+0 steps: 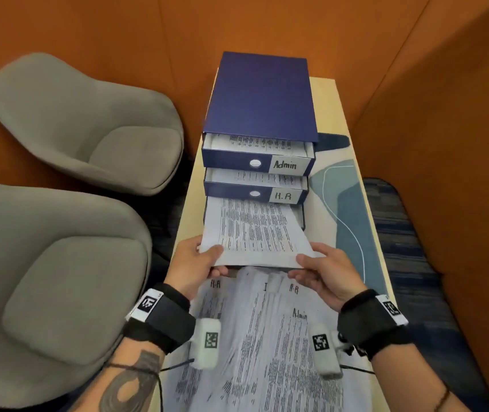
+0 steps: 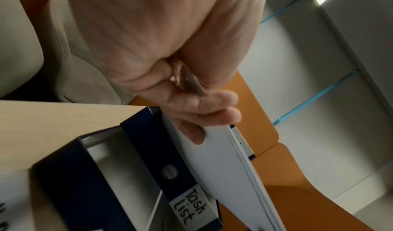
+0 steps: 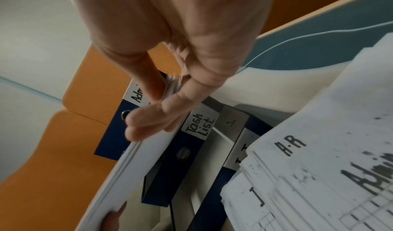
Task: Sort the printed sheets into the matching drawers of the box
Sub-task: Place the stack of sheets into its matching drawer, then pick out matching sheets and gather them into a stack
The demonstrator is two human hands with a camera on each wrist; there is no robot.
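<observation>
A dark blue drawer box (image 1: 261,96) stands on the narrow table. Its Admin drawer (image 1: 285,165) and H.R drawer (image 1: 283,196) are pulled out with sheets inside. A stack of printed sheets (image 1: 255,230) slopes over the third drawer, labelled Task List (image 2: 191,204) (image 3: 201,125). My left hand (image 1: 207,260) (image 2: 204,96) grips the stack's near left corner (image 2: 229,159). My right hand (image 1: 305,266) (image 3: 161,103) pinches the near right corner (image 3: 136,164). A loose pile of sheets (image 1: 267,337) marked H.R, Admin and I lies under my wrists. A lower drawer marked I (image 3: 238,152) shows beneath.
Two grey armchairs (image 1: 88,120) (image 1: 53,278) stand left of the table. Orange padded walls close in behind and at the right. The table top (image 1: 350,203) has a blue pattern on its right side. A dark blue seat (image 1: 400,233) runs along the right.
</observation>
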